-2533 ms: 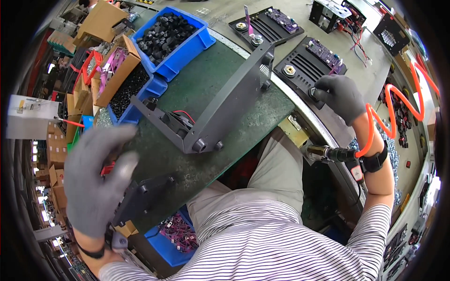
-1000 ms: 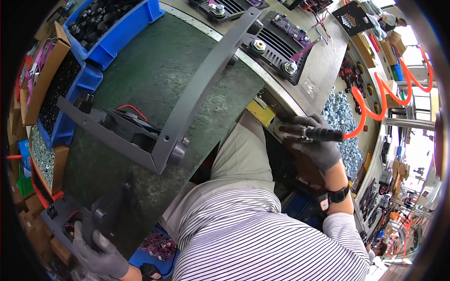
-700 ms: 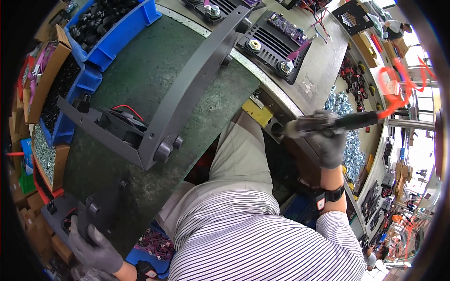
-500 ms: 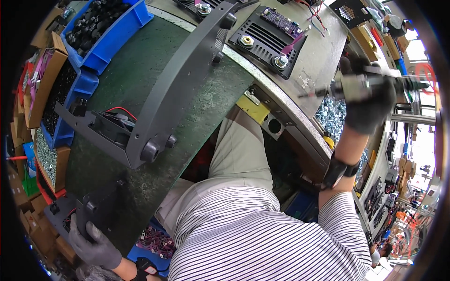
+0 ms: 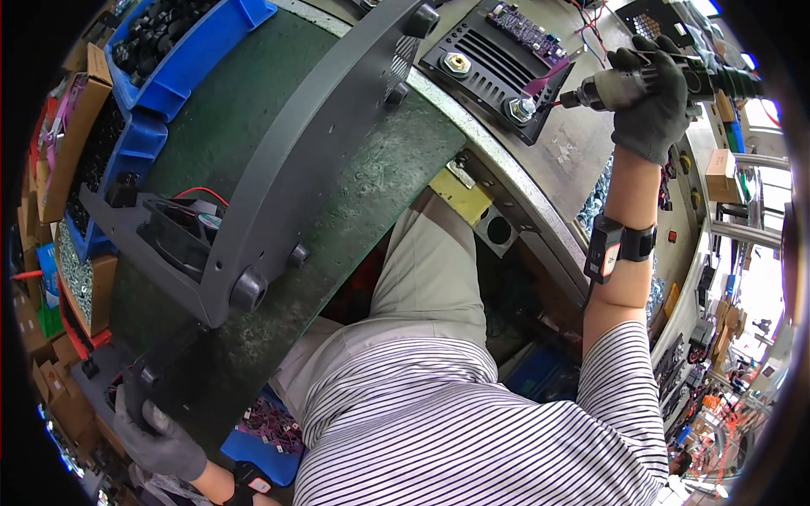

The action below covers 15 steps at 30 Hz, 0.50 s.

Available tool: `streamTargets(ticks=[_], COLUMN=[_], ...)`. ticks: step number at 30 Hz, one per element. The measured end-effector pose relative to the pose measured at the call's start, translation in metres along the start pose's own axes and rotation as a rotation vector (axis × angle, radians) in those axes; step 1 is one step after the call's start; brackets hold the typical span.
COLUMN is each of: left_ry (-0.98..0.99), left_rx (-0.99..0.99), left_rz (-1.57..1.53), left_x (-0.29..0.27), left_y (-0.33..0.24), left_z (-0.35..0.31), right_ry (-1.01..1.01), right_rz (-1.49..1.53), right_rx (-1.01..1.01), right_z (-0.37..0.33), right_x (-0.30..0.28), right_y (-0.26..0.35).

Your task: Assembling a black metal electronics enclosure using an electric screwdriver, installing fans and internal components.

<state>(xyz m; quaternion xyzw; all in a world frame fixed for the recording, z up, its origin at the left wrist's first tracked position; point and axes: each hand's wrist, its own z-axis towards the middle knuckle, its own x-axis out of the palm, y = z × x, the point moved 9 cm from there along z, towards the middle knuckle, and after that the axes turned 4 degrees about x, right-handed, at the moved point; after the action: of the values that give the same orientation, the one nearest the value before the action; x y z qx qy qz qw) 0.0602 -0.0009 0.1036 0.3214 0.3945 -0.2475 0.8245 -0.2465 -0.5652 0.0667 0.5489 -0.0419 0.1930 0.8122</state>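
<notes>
My gloved right hand (image 5: 651, 110) is wrapped around a power screwdriver (image 5: 618, 89) with a clear and dark body. The tool's tip points left, close to a silver nut (image 5: 521, 108) on a black slotted plate (image 5: 481, 72); I cannot tell if they touch. A brass-centred nut (image 5: 456, 64) sits at the plate's other end. My gloved left hand (image 5: 160, 438) has its fingers curled at the edge of a dark metal housing (image 5: 177, 363), at lower left. Between the hands stands a large grey housing (image 5: 283, 169) with round black feet and a fan (image 5: 186, 232).
Blue bins (image 5: 190, 63) of black parts line the left side, beside a cardboard box (image 5: 83, 126). Loose silver screws (image 5: 74, 274) lie below them. A green mat (image 5: 354, 202) covers the near bench. A circuit board (image 5: 527, 29) lies on the slotted plate.
My right hand has moved up with the screwdriver, bringing its tip from the bench's right side to beside the silver nut. The left hand stays at the dark housing. The view has shifted slightly.
</notes>
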Motion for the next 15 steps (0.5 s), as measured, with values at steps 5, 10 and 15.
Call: streamTargets(ticks=[5,10,15], left_ry=[-0.001,-0.005,0.002], left_rx=[-0.007,-0.039,-0.054], left_rz=[-0.031,-0.067,-0.077], left_x=[0.001,0.001,0.004], left_y=[-0.002,0.0,0.006], left_z=[0.002,0.001,-0.003], right_ry=[0.114,0.194,-0.028], right_rz=[0.158,0.188,0.018], right_rx=[0.024,0.057,0.011], right_z=[0.007,0.003,-0.011], right_x=[-0.007,0.004,0.002], right_y=[0.003,0.006,0.005])
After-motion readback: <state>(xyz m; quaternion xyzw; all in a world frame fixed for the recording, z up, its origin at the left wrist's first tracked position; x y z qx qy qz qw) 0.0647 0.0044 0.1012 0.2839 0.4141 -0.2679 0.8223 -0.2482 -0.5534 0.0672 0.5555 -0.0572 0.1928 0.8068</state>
